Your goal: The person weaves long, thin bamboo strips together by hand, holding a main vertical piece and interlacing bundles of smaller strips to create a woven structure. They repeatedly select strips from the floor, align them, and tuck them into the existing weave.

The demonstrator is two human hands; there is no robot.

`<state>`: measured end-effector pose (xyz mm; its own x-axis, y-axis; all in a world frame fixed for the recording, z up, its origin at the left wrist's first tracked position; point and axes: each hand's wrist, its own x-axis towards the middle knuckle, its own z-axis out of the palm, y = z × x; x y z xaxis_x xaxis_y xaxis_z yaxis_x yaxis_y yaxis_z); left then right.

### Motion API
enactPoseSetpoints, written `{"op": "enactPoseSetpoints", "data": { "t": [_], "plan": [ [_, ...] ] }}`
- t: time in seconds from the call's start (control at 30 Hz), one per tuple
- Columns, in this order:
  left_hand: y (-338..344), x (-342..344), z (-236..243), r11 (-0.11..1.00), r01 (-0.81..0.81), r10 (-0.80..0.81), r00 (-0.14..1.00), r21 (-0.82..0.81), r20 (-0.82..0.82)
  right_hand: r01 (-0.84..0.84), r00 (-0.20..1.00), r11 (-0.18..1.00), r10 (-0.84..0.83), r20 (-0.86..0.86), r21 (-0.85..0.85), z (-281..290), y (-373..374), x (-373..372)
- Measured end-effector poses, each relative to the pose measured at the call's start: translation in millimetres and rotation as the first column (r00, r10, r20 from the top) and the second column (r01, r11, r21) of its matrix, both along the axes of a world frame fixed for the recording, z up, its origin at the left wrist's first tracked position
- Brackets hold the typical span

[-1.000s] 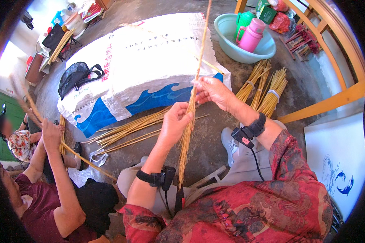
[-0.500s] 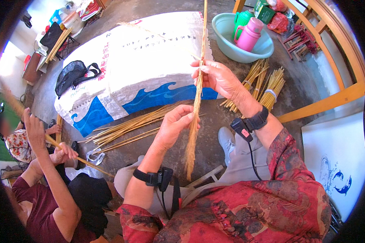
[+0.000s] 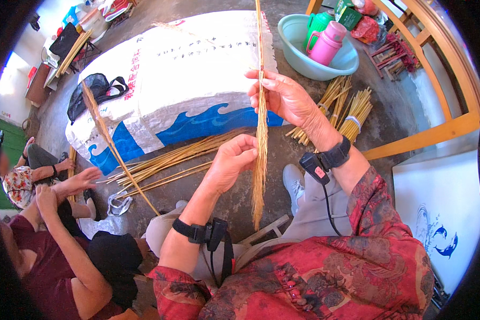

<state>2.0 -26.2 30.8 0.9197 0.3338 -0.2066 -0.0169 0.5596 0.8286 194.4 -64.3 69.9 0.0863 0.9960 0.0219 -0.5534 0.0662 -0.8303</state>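
Observation:
A long straw-coloured stalk with a feathery, bristly head (image 3: 262, 125) is upright in front of me, its head hanging downward. My right hand (image 3: 289, 101) has it between thumb and fingers just where the bristles start. Lower, my left hand (image 3: 230, 162) pinches thumb against index finger at the left edge of the bristles. Both wrists carry black straps. Beyond my left hand, a bundle of similar stalks (image 3: 168, 160) lies on the floor beside a white woven sheet (image 3: 197, 74) with blue waves.
At left, a co-worker's hand (image 3: 80, 181) is open near a slanting stalk (image 3: 114, 146); another person (image 3: 18, 178) sits farther back. A black mesh bag (image 3: 93, 98) lies on the sheet. Tied stalk bundles (image 3: 357, 114), a basin (image 3: 288, 58) with flasks and a wooden frame (image 3: 437, 133) are at right.
The co-worker's stalk has left their hands and shifted right, tilting in front of the sheet. My hands keep nearly the same places on my stalk; the view has shifted slightly.

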Motion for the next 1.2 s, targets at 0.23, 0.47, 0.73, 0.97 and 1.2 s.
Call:
{"op": "enactPoseSetpoints", "data": {
  "t": [0.23,0.47,0.73,0.97,1.2],
  "plan": [
    [4.5,2.6,-10.7,0.965,-0.112,0.117,0.993,0.239,-0.005,0.091,0.950,0.967,-0.012,0.312,-0.240,-3.0,-7.9,-10.2],
    [3.0,0.8,0.8,0.998,-0.053,0.054,0.998,-0.029,0.025,0.019,0.975,0.982,0.023,0.220,-0.188,-10.9,-1.8,-9.7],
    [3.7,-0.4,-1.7,0.998,-0.063,0.063,0.998,0.003,0.025,0.055,0.948,0.977,0.015,0.318,-0.208,-9.3,2.4,-15.1],
    [6.1,-6.2,-2.7,0.993,-0.105,0.110,0.992,-0.062,0.067,-0.067,0.929,0.967,0.151,0.337,-0.247,-6.0,-3.9,-29.6],
    [8.8,-10.8,-3.3,0.992,-0.117,0.120,0.991,-0.048,0.053,-0.151,0.916,0.958,0.228,0.328,-0.246,-7.9,-4.8,-28.3]
  ]
}}
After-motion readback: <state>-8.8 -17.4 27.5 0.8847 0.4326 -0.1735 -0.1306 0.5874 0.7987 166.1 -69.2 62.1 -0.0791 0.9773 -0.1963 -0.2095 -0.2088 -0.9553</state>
